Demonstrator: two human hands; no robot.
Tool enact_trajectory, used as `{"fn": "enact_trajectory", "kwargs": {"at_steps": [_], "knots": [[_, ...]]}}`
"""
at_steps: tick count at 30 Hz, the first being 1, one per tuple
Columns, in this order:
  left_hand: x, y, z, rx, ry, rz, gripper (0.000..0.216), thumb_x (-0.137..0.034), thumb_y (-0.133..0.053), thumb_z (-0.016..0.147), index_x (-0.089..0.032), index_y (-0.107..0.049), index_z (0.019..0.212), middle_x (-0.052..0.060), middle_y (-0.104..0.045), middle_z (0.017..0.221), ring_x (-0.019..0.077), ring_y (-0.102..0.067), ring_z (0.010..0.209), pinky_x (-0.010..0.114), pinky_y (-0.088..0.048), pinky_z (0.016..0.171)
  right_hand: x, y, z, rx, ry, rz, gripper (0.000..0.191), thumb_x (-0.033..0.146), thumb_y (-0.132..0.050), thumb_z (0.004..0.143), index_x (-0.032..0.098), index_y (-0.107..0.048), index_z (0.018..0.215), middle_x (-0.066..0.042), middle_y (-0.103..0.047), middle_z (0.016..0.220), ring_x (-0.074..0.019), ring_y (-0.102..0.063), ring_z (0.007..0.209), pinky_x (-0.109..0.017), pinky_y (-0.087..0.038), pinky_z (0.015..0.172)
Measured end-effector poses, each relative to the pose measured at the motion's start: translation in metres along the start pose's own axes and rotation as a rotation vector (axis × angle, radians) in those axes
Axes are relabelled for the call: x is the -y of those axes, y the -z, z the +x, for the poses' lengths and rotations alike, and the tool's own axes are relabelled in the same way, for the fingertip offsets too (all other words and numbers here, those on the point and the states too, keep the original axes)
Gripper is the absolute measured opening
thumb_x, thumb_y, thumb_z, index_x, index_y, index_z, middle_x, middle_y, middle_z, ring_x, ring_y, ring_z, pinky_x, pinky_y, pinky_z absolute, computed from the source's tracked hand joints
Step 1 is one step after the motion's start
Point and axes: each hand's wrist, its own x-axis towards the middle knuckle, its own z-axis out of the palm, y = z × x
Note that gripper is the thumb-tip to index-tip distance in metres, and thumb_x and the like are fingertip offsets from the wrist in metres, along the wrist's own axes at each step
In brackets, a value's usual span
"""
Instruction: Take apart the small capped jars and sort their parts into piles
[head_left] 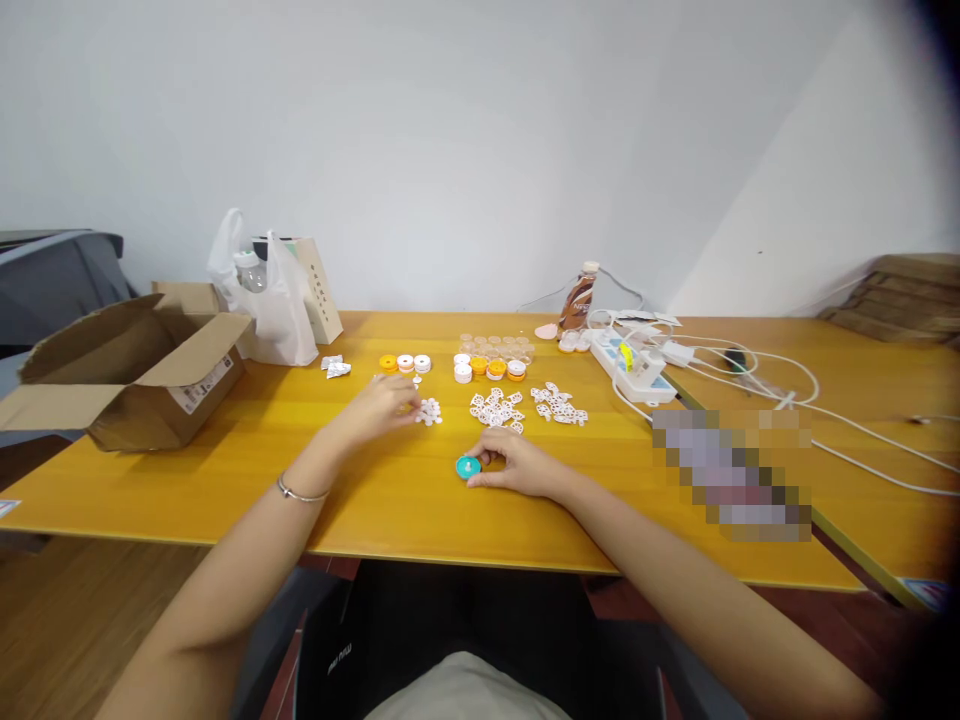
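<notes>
My right hand (517, 463) grips a teal round disc (469, 467) by its right edge, thumb in front and fingers behind. A small pale knob shows at the disc's middle. To the left, my left hand (381, 404) is over the table with its fingers bent together at a small pile of white plastic pieces (430, 412); whether a piece is between the fingertips is too small to see. White openwork plastic parts (495, 408) lie behind my right hand, with a second group of white parts (559, 403) farther right.
Behind stand orange and white round cases (496, 369) and clear cups (499, 347). At left are an open cardboard box (142, 370), a white plastic bag (281, 320) and foil packets (336, 367). A bottle (579, 300), a power strip (634, 368) and white cables (780, 375) are at right.
</notes>
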Motion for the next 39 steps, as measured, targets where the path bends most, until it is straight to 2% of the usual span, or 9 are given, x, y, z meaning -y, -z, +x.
{"fn": "enact_trajectory", "kwargs": {"at_steps": [3,7,16,19,22,25,28,37,39], "knots": [[0.024,0.003,-0.005,0.097,0.159,0.023,0.014,-0.024,-0.051,0.08,-0.017,-0.061,0.074,0.004,-0.065,0.079,0.0159,-0.056,0.078,0.026,-0.035,0.071,0.0,0.0,0.0,0.002,-0.002,-0.003,0.033,0.046,-0.066,0.07,0.017,-0.065,0.086,-0.001,-0.056,0.07,-0.0132,-0.049,0.069,-0.026,-0.039,0.068],[0.03,-0.003,-0.006,0.197,0.213,0.064,0.014,-0.021,-0.051,0.077,-0.018,-0.064,0.074,0.005,-0.066,0.081,0.0165,-0.057,0.075,0.026,-0.034,0.067,0.0,0.0,0.0,-0.009,0.005,0.003,0.032,0.046,-0.065,0.07,0.018,-0.065,0.086,-0.001,-0.055,0.07,-0.0133,-0.049,0.069,-0.026,-0.039,0.068],[0.031,-0.005,-0.007,0.184,0.21,0.066,0.017,-0.02,-0.05,0.078,-0.019,-0.066,0.071,0.005,-0.065,0.079,0.0178,-0.058,0.076,0.027,-0.034,0.066,0.002,0.001,0.0,0.004,0.013,-0.012,0.031,0.045,-0.065,0.071,0.017,-0.064,0.085,-0.001,-0.055,0.07,-0.0133,-0.049,0.069,-0.026,-0.039,0.067],[0.022,-0.001,-0.006,0.101,0.171,0.083,0.021,-0.021,-0.047,0.082,-0.017,-0.065,0.074,0.007,-0.064,0.079,0.0178,-0.057,0.076,0.028,-0.037,0.069,0.003,0.003,0.0,0.007,0.018,-0.032,0.03,0.044,-0.064,0.072,0.018,-0.064,0.086,-0.001,-0.055,0.071,-0.0136,-0.049,0.07,-0.026,-0.039,0.067],[-0.004,0.001,-0.004,0.005,0.049,-0.072,0.022,-0.022,-0.043,0.085,-0.016,-0.064,0.083,0.007,-0.063,0.083,0.0163,-0.057,0.079,0.029,-0.041,0.073,0.006,0.005,-0.001,0.011,0.02,-0.048,0.029,0.043,-0.065,0.072,0.018,-0.063,0.087,-0.001,-0.056,0.072,-0.0136,-0.049,0.07,-0.026,-0.038,0.068],[-0.035,0.0,0.0,0.089,-0.154,-0.389,0.022,-0.027,-0.045,0.087,-0.017,-0.059,0.101,0.006,-0.063,0.095,0.0135,-0.057,0.086,0.026,-0.044,0.078,0.009,0.006,-0.001,-0.008,0.007,-0.038,0.027,0.039,-0.065,0.072,0.018,-0.06,0.089,0.0,-0.056,0.073,-0.0131,-0.05,0.07,-0.026,-0.039,0.068],[-0.054,-0.003,0.002,0.149,-0.268,-0.502,0.024,-0.03,-0.051,0.085,-0.017,-0.058,0.104,0.007,-0.062,0.099,0.0136,-0.057,0.09,0.027,-0.045,0.082,0.011,0.006,-0.002,-0.054,-0.017,0.004,0.024,0.035,-0.066,0.071,0.018,-0.058,0.086,0.0,-0.056,0.074,-0.0124,-0.05,0.069,-0.026,-0.039,0.067],[-0.055,-0.006,0.002,0.06,-0.34,-0.499,0.017,-0.024,-0.047,0.087,-0.018,-0.063,0.092,0.007,-0.064,0.094,0.0126,-0.059,0.086,0.027,-0.045,0.081,0.008,0.003,0.0,-0.124,-0.084,0.192,0.026,0.037,-0.067,0.069,0.017,-0.058,0.083,-0.001,-0.057,0.075,-0.012,-0.051,0.069,-0.025,-0.042,0.064],[-0.055,-0.004,0.002,0.036,-0.324,-0.472,0.017,-0.024,-0.047,0.088,-0.018,-0.062,0.091,0.006,-0.064,0.091,0.0124,-0.059,0.084,0.027,-0.045,0.079,0.007,0.004,0.0,-0.144,-0.1,0.24,0.033,0.038,-0.068,0.068,0.018,-0.058,0.092,-0.001,-0.057,0.077,-0.0119,-0.051,0.069,-0.025,-0.043,0.064]]}}
